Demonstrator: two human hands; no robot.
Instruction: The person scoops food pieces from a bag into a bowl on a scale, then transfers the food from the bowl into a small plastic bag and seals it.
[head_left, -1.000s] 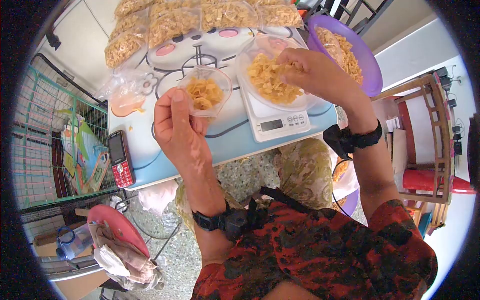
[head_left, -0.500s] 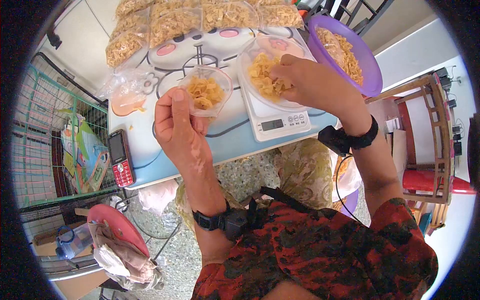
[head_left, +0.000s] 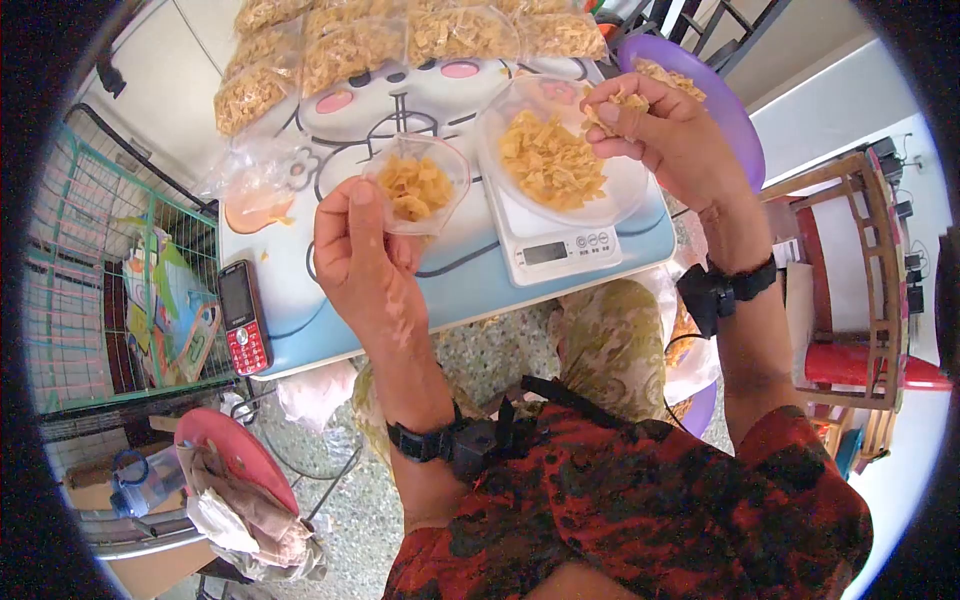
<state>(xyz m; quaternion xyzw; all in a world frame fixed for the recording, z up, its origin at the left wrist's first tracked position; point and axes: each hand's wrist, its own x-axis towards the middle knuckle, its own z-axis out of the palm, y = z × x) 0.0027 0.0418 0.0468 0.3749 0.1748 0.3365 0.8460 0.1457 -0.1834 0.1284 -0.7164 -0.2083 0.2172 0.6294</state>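
My left hand pinches the rim of an open clear plastic bag, with yellow dried chips inside. My right hand has its fingers closed around a small bunch of chips, raised over the right edge of a clear bowl. That bowl rests on a white kitchen scale and holds a pile of the same chips. The scale's display is too small to read.
Filled clear bags line the table's far side. A purple basin with more chips stands at the right, partly behind my right hand. Empty plastic bags and a red phone lie at the left of the table.
My right hand has lifted out of the bowl and moved up and right with chips in its fingers. More of the bowl's pile shows. My left hand and the bag have barely moved.
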